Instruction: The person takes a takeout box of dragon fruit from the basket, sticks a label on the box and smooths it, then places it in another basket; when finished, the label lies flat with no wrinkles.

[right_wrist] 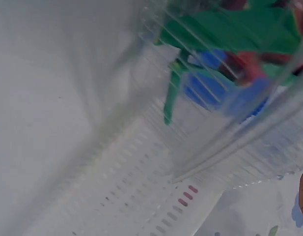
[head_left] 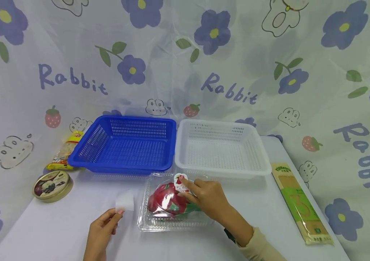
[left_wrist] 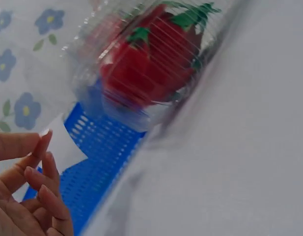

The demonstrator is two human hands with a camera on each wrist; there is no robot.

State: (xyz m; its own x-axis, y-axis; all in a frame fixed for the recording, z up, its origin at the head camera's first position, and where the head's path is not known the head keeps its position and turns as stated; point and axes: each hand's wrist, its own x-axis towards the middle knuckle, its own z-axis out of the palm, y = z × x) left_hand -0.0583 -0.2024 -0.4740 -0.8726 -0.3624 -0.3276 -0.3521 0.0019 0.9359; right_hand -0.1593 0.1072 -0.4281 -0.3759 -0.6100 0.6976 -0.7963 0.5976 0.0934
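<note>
The right wrist view is heavily blurred: only ribbed clear plastic, green and red shapes behind it and a perforated white surface can be made out, and the hand itself shows as no more than a sliver at the frame's edge. The left wrist view is also soft, showing the red fruit [left_wrist: 146, 64] through the ridged lid and part of the blue basket [left_wrist: 92, 162] beyond. In the head view the right forearm is cut off at the bottom edge, and the printing on the round sticker [head_left: 180, 182] is too small to read.

The clear plastic clamshell box [head_left: 171, 203] lies on the white table [head_left: 253, 214], just in front of the gap between the blue basket [head_left: 124, 145] and the white basket [head_left: 220, 148]. Inside it sits a red dragon fruit [head_left: 166, 199] with green tips.

The right hand [head_left: 204, 197] rests on the box lid, its index finger stretched forward onto the sticker, the other fingers loosely bent over the lid. The left hand [head_left: 101, 228] hovers left of the box, thumb and fingertips pinching a small white slip of paper [head_left: 125, 202] held upright.

At the table's left edge lie a round tin [head_left: 52, 185] and a yellow snack packet [head_left: 65, 152]; a long noodle packet [head_left: 300, 203] lies on the right.
</note>
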